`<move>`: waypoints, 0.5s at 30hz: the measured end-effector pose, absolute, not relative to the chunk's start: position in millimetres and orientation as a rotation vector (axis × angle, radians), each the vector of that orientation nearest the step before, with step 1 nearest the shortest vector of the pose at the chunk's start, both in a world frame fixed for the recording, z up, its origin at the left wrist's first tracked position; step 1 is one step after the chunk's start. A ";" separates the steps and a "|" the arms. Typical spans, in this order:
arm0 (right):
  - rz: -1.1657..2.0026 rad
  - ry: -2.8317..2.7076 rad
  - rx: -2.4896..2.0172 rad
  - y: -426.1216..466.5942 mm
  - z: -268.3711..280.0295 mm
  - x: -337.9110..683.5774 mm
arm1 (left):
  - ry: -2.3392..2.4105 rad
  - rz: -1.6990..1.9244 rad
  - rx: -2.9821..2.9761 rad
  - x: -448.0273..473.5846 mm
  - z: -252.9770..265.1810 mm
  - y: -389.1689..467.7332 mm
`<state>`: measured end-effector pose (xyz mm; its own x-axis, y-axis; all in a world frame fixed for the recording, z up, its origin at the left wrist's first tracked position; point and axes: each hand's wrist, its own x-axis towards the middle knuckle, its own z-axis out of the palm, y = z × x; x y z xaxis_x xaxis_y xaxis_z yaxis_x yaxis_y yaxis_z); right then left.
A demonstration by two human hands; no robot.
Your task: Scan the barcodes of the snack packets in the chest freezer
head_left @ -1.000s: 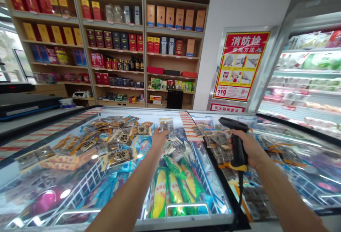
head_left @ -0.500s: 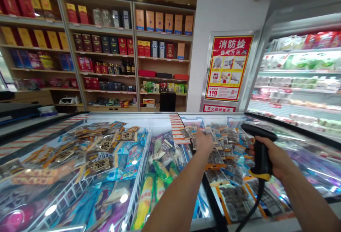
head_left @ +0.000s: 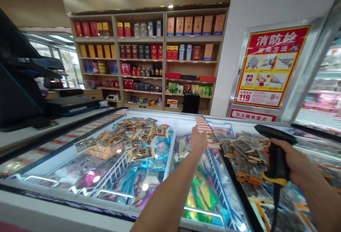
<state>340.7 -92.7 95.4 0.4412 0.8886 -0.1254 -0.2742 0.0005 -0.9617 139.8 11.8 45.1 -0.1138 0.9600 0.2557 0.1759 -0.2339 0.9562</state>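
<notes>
My right hand (head_left: 293, 159) is wrapped round the grip of a black and yellow barcode scanner (head_left: 277, 157), whose cord hangs down. My left hand (head_left: 199, 139) is stretched forward over the freezer's glass top, close to a strip of orange-and-white price labels (head_left: 204, 127). Its fingers are blurred and partly turned away, so whether they hold anything is unclear. Right of it, small clear packets of dark food (head_left: 247, 150) lie piled on the freezer. Brown-and-orange packets (head_left: 144, 135) lie heaped on the glass to the left.
White wire baskets (head_left: 169, 154) under the glass hold colourful frozen packs. A black checkout device (head_left: 18, 75) stands on the counter at left. Behind are shelves of boxed goods (head_left: 141, 51) and a red fire-hydrant poster (head_left: 271, 65) on the wall.
The view has swung left, bringing in the checkout counter. My left hand has moved away from the dark packets toward the left side of the label strip. My right hand still holds the barcode scanner.
</notes>
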 end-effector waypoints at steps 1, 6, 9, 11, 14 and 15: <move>1.035 -0.680 -1.229 -86.9 96.5 325.0 | 1.478 1.377 1.504 116.9 43.2 12.2; 1.162 -0.805 -1.227 -52.5 87.2 249.6 | 2.138 1.092 1.880 19.4 23.8 17.1; 1.213 -0.848 -1.218 -37.3 77.2 215.9 | 2.297 0.902 2.018 -18.3 6.8 23.6; 1.221 -0.862 -1.232 -31.7 71.7 203.7 | 2.324 0.818 2.099 -33.5 -2.4 26.8; 1.211 -0.849 -1.296 -29.2 65.4 200.9 | 2.339 0.831 2.218 -44.5 -8.3 27.8; 1.203 -0.835 -1.321 -29.6 63.5 202.5 | 2.346 0.849 2.240 -46.3 -8.1 27.2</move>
<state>202.5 -29.6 63.5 0.2334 0.9558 -0.1788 -0.1674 -0.1417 -0.9757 -46.3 27.2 -8.1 -0.0951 0.8712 0.4816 0.9776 -0.0095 0.2102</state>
